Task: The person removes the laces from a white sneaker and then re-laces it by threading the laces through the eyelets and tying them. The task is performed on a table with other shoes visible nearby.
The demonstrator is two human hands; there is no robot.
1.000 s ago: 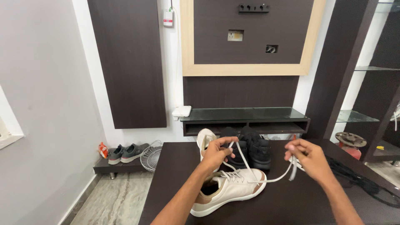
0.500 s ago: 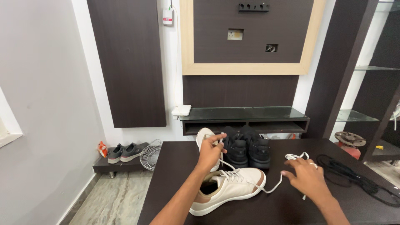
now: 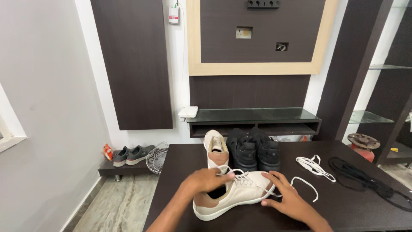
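A white sneaker with a tan heel (image 3: pixel 231 197) lies on the dark table (image 3: pixel 352 206) in front of me. My left hand (image 3: pixel 206 179) rests on its tongue and upper eyelets, fingers pinching the white lace there. At the toe, my right hand (image 3: pixel 285 198) presses flat against the sneaker's side, and the lace's loose end (image 3: pixel 305 184) curls away past it. The matching white sneaker (image 3: pixel 216 150) stands just behind, toe pointing away.
A pair of black shoes (image 3: pixel 254 150) sits behind the white ones. A spare white lace (image 3: pixel 313 165) and black laces (image 3: pixel 365 180) lie to the right. Grey shoes (image 3: pixel 131 154) and a wire basket (image 3: pixel 156 157) are on a low shelf at left.
Both hands came down from pulling the lace ends outward and upward. The left now sits on the eyelets and the right rests by the toe, the lace gone slack.
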